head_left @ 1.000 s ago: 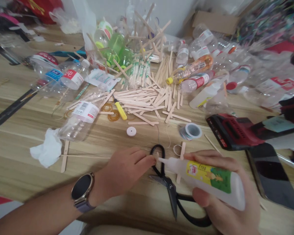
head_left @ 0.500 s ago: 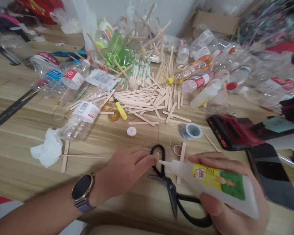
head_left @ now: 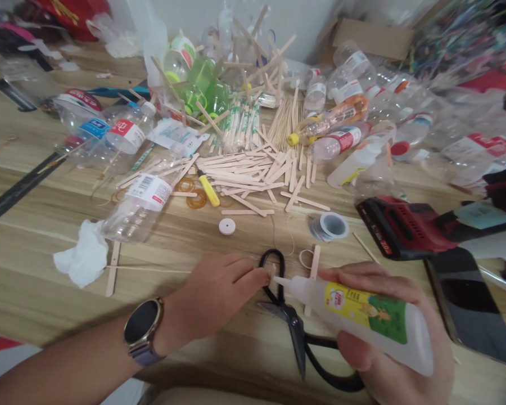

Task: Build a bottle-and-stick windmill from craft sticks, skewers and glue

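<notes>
At the lower right of the frame the right hand [head_left: 394,351] is wrapped around a glue bottle [head_left: 365,322], thumb underneath and fingers over the top. The bottle lies almost level and its white nozzle points toward the centre of the frame. The left hand [head_left: 217,293], with a watch [head_left: 142,329] at the wrist, comes in from the lower left. Its fingers are curled and its fingertips [head_left: 261,277] are pinched on a small pale piece [head_left: 271,273] that is too small to make out, just at the nozzle tip. Black scissors [head_left: 294,329] lie directly under that meeting point, one handle loop above it and the blades running down toward the bottom edge. A flat wooden stick [head_left: 311,278] lies just beside them, partly under the bottle. The wooden table [head_left: 185,239] is bare in a band across the middle, above the hands, broken only by a white disc [head_left: 226,226] and a tape roll [head_left: 329,226]. A heap of wooden sticks [head_left: 244,171] and plastic bottles [head_left: 140,203] closes that band off toward the top. On the right a red tool [head_left: 398,225] and a dark phone [head_left: 468,306] sit near the right hand. At the left a crumpled tissue [head_left: 82,260] lies well apart from the left hand.
</notes>
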A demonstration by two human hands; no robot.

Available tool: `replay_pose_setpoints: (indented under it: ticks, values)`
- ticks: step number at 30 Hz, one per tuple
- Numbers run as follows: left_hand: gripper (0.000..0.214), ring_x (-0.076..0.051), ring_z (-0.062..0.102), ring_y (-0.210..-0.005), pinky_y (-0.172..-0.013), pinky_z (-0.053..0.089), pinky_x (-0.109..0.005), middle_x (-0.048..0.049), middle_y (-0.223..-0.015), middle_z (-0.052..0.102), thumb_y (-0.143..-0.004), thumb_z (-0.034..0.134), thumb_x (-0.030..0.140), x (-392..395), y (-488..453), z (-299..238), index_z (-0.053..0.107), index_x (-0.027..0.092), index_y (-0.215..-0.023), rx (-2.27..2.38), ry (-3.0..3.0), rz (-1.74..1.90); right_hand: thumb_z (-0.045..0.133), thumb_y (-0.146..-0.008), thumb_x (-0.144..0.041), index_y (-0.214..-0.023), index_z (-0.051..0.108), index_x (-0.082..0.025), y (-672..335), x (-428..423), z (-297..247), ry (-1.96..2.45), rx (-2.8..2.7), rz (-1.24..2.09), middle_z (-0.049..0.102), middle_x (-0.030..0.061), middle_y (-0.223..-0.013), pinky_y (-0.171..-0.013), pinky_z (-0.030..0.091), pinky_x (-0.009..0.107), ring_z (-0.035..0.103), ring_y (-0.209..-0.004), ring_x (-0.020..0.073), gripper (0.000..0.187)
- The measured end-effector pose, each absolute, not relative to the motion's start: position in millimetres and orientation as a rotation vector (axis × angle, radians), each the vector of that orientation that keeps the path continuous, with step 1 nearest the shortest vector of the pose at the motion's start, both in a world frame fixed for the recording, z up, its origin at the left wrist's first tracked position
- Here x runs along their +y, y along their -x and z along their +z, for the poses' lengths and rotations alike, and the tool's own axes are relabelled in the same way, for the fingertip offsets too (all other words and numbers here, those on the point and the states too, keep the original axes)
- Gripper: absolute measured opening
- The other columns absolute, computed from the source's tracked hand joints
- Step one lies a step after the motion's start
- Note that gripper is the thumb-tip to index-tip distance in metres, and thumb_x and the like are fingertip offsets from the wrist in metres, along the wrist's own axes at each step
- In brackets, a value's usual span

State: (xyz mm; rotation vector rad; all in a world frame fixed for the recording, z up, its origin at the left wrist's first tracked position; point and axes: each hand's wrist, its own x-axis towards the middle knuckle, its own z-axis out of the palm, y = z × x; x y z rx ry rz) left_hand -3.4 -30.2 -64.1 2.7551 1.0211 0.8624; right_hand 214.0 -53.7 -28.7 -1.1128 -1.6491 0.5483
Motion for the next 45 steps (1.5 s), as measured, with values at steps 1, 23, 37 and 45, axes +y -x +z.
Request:
replay_pose_setpoints:
  ticks: [1, 23, 37, 45]
  values:
    - [0.023, -0.016, 0.057, -0.061, -0.052, 0.037, -0.03, 0.0005, -0.073, 0.063, -0.103, 0.034, 0.017, -30.2, 3.6, -63.6, 0.057, 0.019, -0.097, 1.025, -2.756, 0.852, 0.076, -0.074, -0.057, -0.099, 0.064, -0.029, -213.4, -53.8, -29.0, 1.113, -1.646, 0.561, 0.073, 0.003, -0.086, -0.062, 0.059, 0.036, 0.069, -0.077, 0.0232, 0.04]
    - [0.031, -0.017, 0.057, -0.06, -0.051, 0.036, -0.032, -0.0002, -0.072, 0.065, -0.105, 0.027, 0.019, -30.2, 2.5, -59.2, 0.057, 0.019, -0.097, 1.024, -2.75, 0.829, 0.081, -0.07, -0.052, -0.095, 0.067, -0.029, -212.9, -53.8, -28.6, 1.081, -1.573, 0.596, 0.072, 0.0013, -0.083, -0.058, 0.057, 0.033, 0.069, -0.071, 0.0213, 0.037]
    - [0.03, -0.017, 0.057, -0.061, -0.051, 0.037, -0.031, -0.0002, -0.073, 0.064, -0.104, 0.03, 0.019, -30.6, 3.1, -61.7, 0.058, 0.018, -0.097, 1.016, -2.752, 0.843, 0.085, -0.066, -0.048, -0.091, 0.068, -0.026, -209.8, -50.5, -24.8, 1.051, -1.557, 0.556, 0.073, 0.0021, -0.078, -0.057, 0.057, 0.032, 0.069, -0.067, 0.0203, 0.038]
    - [0.025, -0.016, 0.056, -0.062, -0.051, 0.036, -0.03, 0.0001, -0.073, 0.063, -0.103, 0.034, 0.016, -30.7, 4.3, -60.8, 0.058, 0.018, -0.097, 1.025, -2.763, 0.784, 0.079, -0.071, -0.055, -0.092, 0.067, -0.027, -210.7, -52.1, -27.4, 1.075, -1.548, 0.566, 0.071, 0.0026, -0.08, -0.058, 0.056, 0.031, 0.067, -0.07, 0.0201, 0.036]
